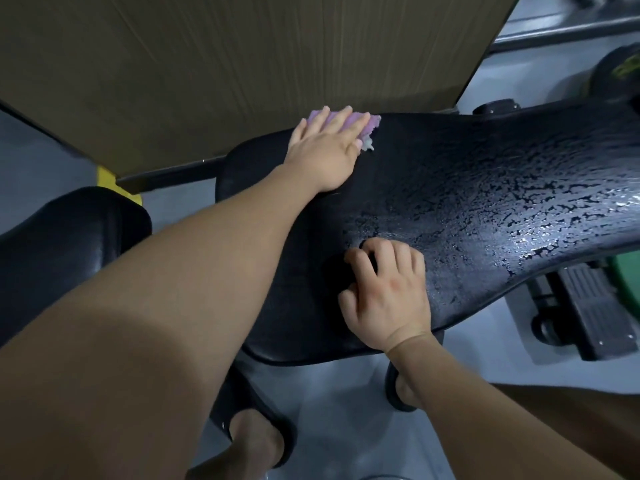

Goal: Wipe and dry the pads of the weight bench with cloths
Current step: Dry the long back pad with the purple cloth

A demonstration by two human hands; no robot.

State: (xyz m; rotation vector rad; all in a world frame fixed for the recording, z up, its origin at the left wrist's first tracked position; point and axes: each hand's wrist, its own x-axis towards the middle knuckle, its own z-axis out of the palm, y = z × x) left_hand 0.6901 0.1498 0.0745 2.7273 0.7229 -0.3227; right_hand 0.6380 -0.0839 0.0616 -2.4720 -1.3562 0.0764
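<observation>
The black bench pad (467, 202) runs from the centre to the right and is covered with water beads on its right half. My left hand (325, 150) lies flat, fingers straight, pressing a purple cloth (367, 123) onto the pad's far edge. My right hand (388, 292) rests on the near part of the pad with its fingers curled. A smooth dark patch (334, 271) lies under those fingertips; whether it is a dark cloth or a shadow is unclear. A second black pad (62, 244) sits at the left.
A large brown cardboard panel (242, 64) leans just behind the pad. Below the pad's right side are a green weight plate (627, 289) and a black ribbed footplate (588, 306). My sandalled feet (256, 441) stand on the grey floor beneath the bench.
</observation>
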